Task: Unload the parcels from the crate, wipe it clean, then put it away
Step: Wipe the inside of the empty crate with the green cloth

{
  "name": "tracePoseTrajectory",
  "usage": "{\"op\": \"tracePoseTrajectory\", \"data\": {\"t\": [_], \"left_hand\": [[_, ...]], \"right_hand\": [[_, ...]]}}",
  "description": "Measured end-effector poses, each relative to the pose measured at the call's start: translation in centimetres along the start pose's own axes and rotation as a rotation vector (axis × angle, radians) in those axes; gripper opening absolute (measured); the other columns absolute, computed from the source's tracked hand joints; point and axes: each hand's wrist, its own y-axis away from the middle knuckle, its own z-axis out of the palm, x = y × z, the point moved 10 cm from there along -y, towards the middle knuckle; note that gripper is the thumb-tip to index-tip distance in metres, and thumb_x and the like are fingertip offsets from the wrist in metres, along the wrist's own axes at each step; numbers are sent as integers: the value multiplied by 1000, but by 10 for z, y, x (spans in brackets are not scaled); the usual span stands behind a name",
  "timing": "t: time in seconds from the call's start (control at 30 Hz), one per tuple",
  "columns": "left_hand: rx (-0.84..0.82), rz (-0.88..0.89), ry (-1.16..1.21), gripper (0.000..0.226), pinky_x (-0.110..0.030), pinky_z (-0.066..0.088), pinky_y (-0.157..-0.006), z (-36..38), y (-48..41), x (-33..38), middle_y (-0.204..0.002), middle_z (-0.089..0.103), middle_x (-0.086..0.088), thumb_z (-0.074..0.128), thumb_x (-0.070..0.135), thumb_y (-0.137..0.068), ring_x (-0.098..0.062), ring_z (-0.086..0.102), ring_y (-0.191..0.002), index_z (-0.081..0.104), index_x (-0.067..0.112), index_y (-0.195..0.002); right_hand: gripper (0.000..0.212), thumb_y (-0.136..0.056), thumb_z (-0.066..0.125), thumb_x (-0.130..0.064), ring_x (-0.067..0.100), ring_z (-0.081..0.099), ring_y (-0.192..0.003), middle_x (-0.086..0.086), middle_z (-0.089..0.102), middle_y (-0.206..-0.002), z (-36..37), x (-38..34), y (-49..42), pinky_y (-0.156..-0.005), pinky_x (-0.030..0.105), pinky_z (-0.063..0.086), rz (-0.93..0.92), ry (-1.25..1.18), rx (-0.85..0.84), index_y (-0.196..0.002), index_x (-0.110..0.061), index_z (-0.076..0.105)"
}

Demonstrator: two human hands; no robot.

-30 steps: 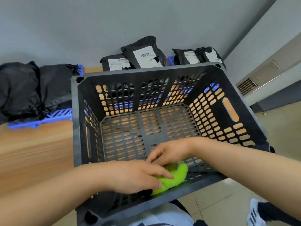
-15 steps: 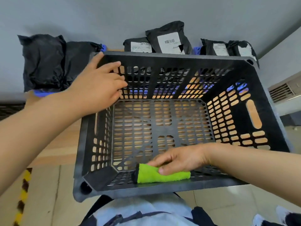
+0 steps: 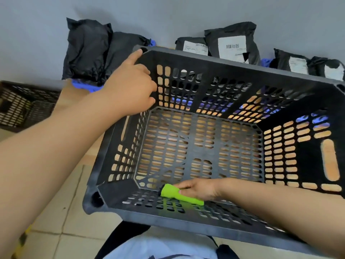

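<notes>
Grey wall behind; left hand grips slotted black plastic crate, right hand holds fuzzy green cloth inside.

Six parcels — two crates — one cloth.

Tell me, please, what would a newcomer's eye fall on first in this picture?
The big black crate fills the middle, empty of parcels, with a bright green cloth held by the right hand against its near inner wall. The left hand grips the crate's far left corner, and black parcels with white labels lean on the grey wall behind it.
</notes>
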Motion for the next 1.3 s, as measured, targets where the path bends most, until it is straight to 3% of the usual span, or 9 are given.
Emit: {"op": "tracePoseTrajectory", "data": {"t": [0.3, 0.43, 0.57, 0.67, 0.77, 0.9, 1.03, 1.2, 1.3], "left_hand": [[27, -29, -28, 33, -28, -22, -104, -5, 0, -2, -98, 70, -2, 46, 41, -87, -19, 55, -110, 71, 27, -104], [30, -32, -10, 32, -33, -17, -110, -6, 0, -1, -96, 70, -1, 47, 39, -88, -19, 56, -109, 71, 27, -105], [34, -31, -15, 32, -34, -15, -112, -6, -1, -2, -91, 71, 1, 47, 38, -88, -18, 57, -106, 72, 26, -103], [27, -29, -35, 32, -32, -18, -110, -5, 0, -1, -87, 71, 2, 45, 37, -88, -18, 57, -102, 73, 25, -100], [29, -37, -11, 32, -31, -19, -109, -6, 0, -2, -86, 70, 3, 45, 36, -89, -16, 56, -101, 72, 25, -101], [27, -46, 9, 31, -33, -14, -113, -6, -1, -2, -86, 70, 3, 45, 35, -89, -16, 56, -100, 72, 26, -102], [22, -49, -22, 33, -33, -14, -113, -5, 0, -3, -79, 68, 3, 42, 32, -89, -16, 56, -95, 73, 25, -97], [2, -51, -50, 35, -33, -15, -113, -2, -1, -2, -72, 65, 6, 39, 31, -88, -14, 55, -88, 73, 26, -93], [-14, -60, -53, 35, -36, -11, -115, 0, -1, -3, -70, 62, 6, 38, 32, -90, -15, 54, -86, 73, 26, -90]], "right_hand": [[51, -92, 52, -42, 12, 37, -133, -8, 40, -146, 6, -18, 8, -116, 34, 24, -43, -165, 5, -141, -32, 40], [44, -95, 53, -34, 3, 45, -118, -14, 48, -129, 5, -46, 31, -103, 18, 31, -141, -212, 15, -137, -26, 45], [44, -76, 58, -55, 6, 44, -124, -21, 47, -119, 3, -72, 49, -112, 29, 28, -261, -217, 75, -120, -48, 55], [29, -80, 60, -46, 4, 49, -119, -17, 50, -119, 1, -91, 59, -109, 28, 34, -337, -257, 88, -108, -54, 58], [28, -85, 60, -38, 3, 51, -116, -15, 52, -117, 1, -101, 63, -104, 21, 36, -375, -256, 83, -110, -50, 58], [33, -92, 58, -29, 2, 51, -112, -12, 53, -120, 2, -85, 36, -103, 19, 36, -332, -253, 106, -126, -31, 57], [35, -96, 53, -22, -3, 54, -92, -16, 58, -106, 6, -75, 3, -86, 11, 41, -268, -239, 90, -131, -22, 52], [44, -96, 52, -30, 16, 55, -85, -1, 59, -113, 5, -53, -36, -74, 28, 47, -144, -103, 127, -138, -24, 46], [44, -96, 52, -31, 18, 56, -109, 2, 54, -132, 1, -51, -51, -98, 30, 44, -110, -33, 190, -139, -25, 43]]}}
